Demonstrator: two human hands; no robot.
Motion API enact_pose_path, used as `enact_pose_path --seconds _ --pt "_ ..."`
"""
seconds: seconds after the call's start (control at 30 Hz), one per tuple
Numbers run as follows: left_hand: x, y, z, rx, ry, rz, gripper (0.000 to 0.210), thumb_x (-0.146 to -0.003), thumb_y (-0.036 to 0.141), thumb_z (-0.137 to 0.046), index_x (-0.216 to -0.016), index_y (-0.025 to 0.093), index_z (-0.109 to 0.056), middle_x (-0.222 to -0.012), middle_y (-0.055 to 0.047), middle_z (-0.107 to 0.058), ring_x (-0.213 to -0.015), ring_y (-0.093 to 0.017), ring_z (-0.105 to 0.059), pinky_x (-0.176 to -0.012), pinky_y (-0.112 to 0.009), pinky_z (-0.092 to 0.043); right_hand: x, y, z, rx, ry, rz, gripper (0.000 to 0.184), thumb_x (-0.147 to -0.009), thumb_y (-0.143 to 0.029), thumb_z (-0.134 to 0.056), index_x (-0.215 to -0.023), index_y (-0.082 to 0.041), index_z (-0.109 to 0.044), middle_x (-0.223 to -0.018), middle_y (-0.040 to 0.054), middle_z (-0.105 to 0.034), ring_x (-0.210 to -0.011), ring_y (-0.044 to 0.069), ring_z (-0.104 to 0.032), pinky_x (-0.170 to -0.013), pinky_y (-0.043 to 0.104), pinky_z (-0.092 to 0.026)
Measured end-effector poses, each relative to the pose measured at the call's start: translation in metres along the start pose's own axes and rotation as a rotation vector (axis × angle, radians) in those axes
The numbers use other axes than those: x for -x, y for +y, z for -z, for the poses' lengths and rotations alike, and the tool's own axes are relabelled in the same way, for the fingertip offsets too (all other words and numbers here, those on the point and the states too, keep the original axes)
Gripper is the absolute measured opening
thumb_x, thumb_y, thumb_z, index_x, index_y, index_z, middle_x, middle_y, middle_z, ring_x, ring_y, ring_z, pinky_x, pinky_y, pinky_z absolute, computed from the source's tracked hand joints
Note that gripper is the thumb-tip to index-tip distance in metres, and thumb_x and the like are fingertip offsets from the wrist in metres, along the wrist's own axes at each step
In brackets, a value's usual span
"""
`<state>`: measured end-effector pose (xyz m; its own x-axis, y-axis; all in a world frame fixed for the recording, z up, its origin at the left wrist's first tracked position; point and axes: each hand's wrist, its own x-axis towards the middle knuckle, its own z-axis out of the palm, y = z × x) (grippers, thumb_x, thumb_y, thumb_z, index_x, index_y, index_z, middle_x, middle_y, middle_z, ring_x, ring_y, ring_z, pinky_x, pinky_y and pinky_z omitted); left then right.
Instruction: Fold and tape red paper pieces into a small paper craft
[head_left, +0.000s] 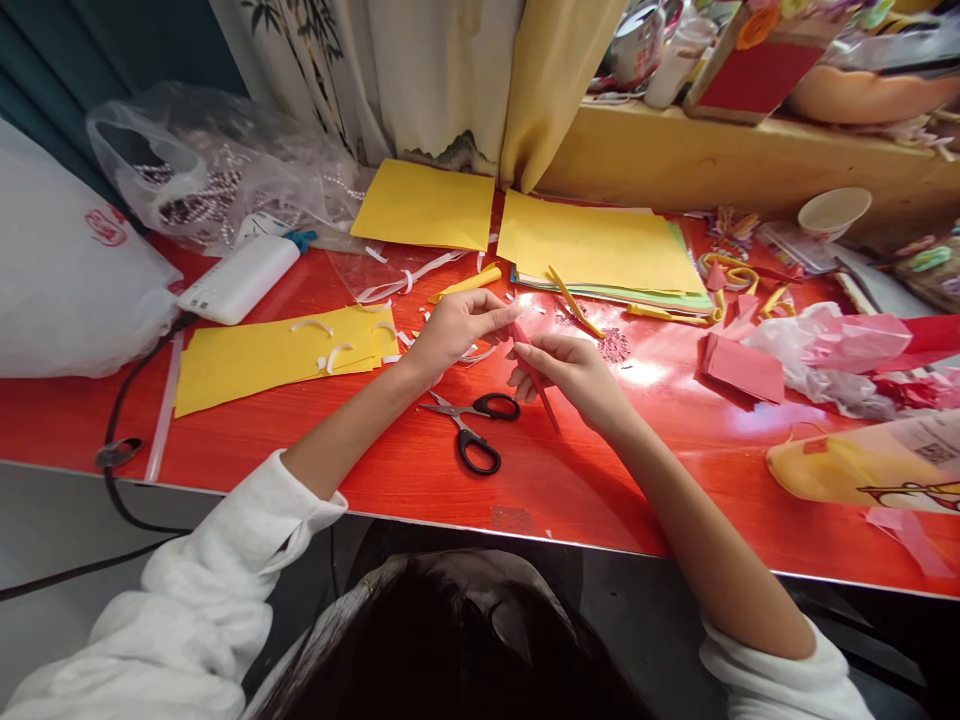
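Between both hands, above the red table, is a narrow red paper strip (538, 382), slanting down to the right. My left hand (469, 325) pinches its upper end. My right hand (559, 368) is closed on it a little lower, with some fingers curled behind. Black-handled scissors (476, 430) lie with blades apart on the tabletop, just below the hands. Beyond the hands, a rolled yellow paper piece (466, 284) and a thin yellow strip (576, 303) rest near the paper stack. White paper scraps (405, 338) are scattered beside my left hand.
Yellow sheets (277, 355) lie at left near a white power bank (240, 278) and plastic bags (67, 270). A stack of coloured paper (600, 245) sits at the back. Red paper squares (742, 368), crumpled tissue (847, 350) and a yellow-bottomed cup (862, 465) occupy the right.
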<state>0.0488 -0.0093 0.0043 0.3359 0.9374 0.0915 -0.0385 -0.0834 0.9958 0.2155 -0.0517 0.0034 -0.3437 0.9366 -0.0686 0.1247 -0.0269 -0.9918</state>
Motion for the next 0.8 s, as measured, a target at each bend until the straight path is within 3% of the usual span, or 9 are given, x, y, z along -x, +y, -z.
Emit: enact_pose_path --seconds 0.23,0.4,0.6,0.73,0.8 --pt "0.0002 -0.0014 0.0027 -0.002 0.049 -0.031 0.027 -0.071 0.036 -0.070 -0.069 0.011 -0.063 -0.070 -0.004 -0.064 -0.067 -0.011 -0.059 -0.068 -0.024 -0.048 -0.0005 0.0006 -0.0005 -0.018 -0.012 -0.043 0.032 -0.078 -0.045 -0.064 -0.083 -0.013 -0.063 -0.071 0.0053 -0.069 -0.057 0.012 -0.064 -0.053 0.024 -0.054" --pt "-0.0003 -0.0009 0.0015 0.004 0.022 0.000 0.030 -0.072 0.041 -0.068 -0.071 0.011 -0.062 -0.071 -0.003 -0.063 -0.066 -0.011 -0.058 -0.068 -0.024 -0.047 -0.0008 0.0016 0.0000 -0.077 -0.011 -0.068 0.031 -0.077 -0.043 -0.066 -0.082 -0.013 -0.063 -0.070 0.0046 -0.068 -0.056 0.012 -0.064 -0.052 0.023 -0.052" --pt "0.0013 0.0018 -0.0010 -0.026 -0.023 -0.076 0.033 -0.072 0.045 -0.068 -0.069 0.014 -0.057 -0.065 0.001 -0.054 -0.057 -0.006 -0.048 -0.056 -0.020 -0.039 -0.0013 0.0012 0.0027 -0.314 -0.137 -0.197 0.034 -0.080 -0.046 -0.062 -0.089 -0.014 -0.063 -0.062 0.0023 -0.065 -0.050 0.009 -0.060 -0.048 0.021 -0.049" --pt "0.0007 -0.0006 0.0015 -0.095 0.065 -0.056 0.040 -0.071 0.051 -0.067 -0.065 0.015 -0.051 -0.056 0.004 -0.047 -0.050 -0.005 -0.042 -0.048 -0.021 -0.031 -0.0006 -0.0017 0.0004 -0.211 -0.042 -0.141 0.038 -0.081 -0.050 -0.058 -0.093 -0.015 -0.063 -0.077 0.0064 -0.069 -0.059 0.011 -0.064 -0.055 0.023 -0.054" --pt "0.0000 -0.0021 0.0020 -0.125 0.070 -0.040 0.043 -0.071 0.055 -0.065 -0.064 0.016 -0.049 -0.054 0.004 -0.045 -0.048 -0.005 -0.039 -0.046 -0.021 -0.029 0.0001 -0.0022 -0.0010 -0.153 -0.053 -0.117 0.034 -0.080 -0.047 -0.061 -0.090 -0.015 -0.063 -0.084 0.0079 -0.070 -0.065 0.012 -0.066 -0.061 0.024 -0.055"
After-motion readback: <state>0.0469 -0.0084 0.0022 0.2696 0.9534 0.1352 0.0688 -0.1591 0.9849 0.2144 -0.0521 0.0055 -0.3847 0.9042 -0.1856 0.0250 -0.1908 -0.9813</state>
